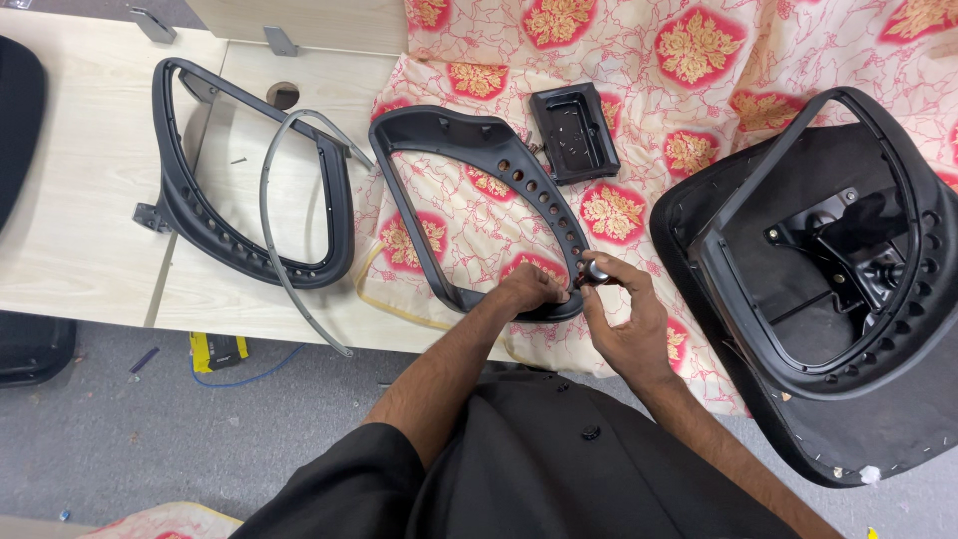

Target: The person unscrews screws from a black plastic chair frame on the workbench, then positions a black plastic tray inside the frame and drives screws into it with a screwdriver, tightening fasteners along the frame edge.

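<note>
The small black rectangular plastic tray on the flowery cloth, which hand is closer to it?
Right. The right hand lies just below the tray; the left hand sits further left.

Black plastic chair frame (469, 190): curved open loop, row of round holes along one side, lying flat on a floral cloth. Small dark tool with a silvery tip (596, 270): pinched against the frame's lower end.

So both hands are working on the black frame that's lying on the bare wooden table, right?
Not quite. Both the left hand and right hand are on the black frame, but it lies on the red-and-cream floral cloth, not on bare wood. The head view shows this.
</note>
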